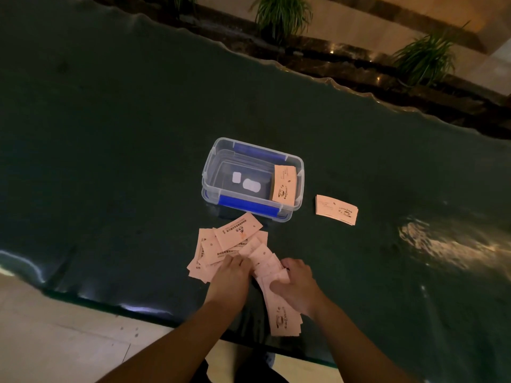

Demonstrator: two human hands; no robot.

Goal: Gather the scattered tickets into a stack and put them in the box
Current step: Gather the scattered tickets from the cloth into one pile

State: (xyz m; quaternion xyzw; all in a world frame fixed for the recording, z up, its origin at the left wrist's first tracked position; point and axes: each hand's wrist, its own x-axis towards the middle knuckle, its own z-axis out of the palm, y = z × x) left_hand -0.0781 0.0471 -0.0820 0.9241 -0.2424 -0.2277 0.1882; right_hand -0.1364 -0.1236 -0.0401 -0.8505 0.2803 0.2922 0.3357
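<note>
Pale pink tickets (221,246) lie fanned out on the dark green table, just in front of a clear plastic box (210,172) with blue clips. One stack of tickets (283,183) leans inside the box at its right end. A second neat stack (336,209) lies on the table to the right of the box. My right hand (297,286) grips a bundle of tickets (283,316) that sticks out toward me. My left hand (229,277) rests on the loose tickets, its fingertips pinching one near the bundle.
The table's near edge (132,309) runs just below my wrists, with light floor tiles (55,341) beyond it. The far wavy table edge (304,76) borders a ledge with potted plants (282,15). A bright reflection (448,244) lies on the table at the right.
</note>
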